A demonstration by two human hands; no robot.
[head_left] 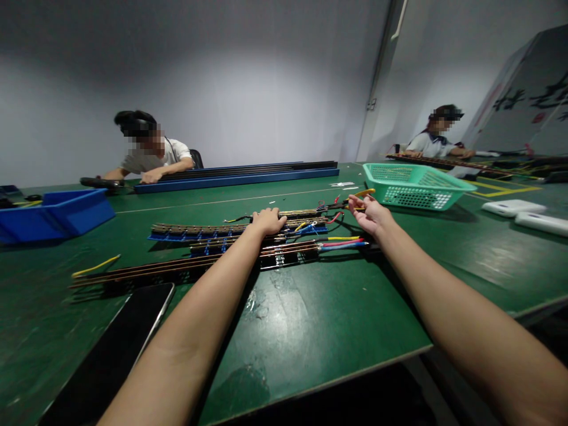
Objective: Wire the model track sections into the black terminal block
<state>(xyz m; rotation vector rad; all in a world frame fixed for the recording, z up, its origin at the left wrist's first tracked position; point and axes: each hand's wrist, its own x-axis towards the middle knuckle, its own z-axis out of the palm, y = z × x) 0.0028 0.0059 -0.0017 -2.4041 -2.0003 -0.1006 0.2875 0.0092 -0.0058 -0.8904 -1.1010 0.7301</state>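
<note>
Along the left side of the green tabletop (pixel 332 319) stands a blue plastic bin (pixel 89 218); nearer the person lies a flat black slab (pixel 115 355). To its right, a front rod strip (pixel 151 269) and a blue-based rod strip (pixel 195 232) run roughly parallel. The left hand (pixel 268 222) rests palm down, fingers slightly spread, across the far rod strip (pixel 302 213), which lies behind the other two; whether the fingers also clasp it cannot be told. Uneven pressure there could bend the rods or skid the strip against its neighbour. Colored leads (pixel 344 243) extend from the front strip's right end, near the right wrist, where a sweeping forearm could snag them. The right hand (pixel 370 216) is raised, thumb and fingertips drawn close beside a yellow lead (pixel 366 193); a pinch on it cannot be confirmed. Sideways tension could strain the lead's joint. Farther right, a green perforated basket (pixel 412 183) stands near enough to catch loose ends, ahead of two white cases (pixel 512 207).
</note>
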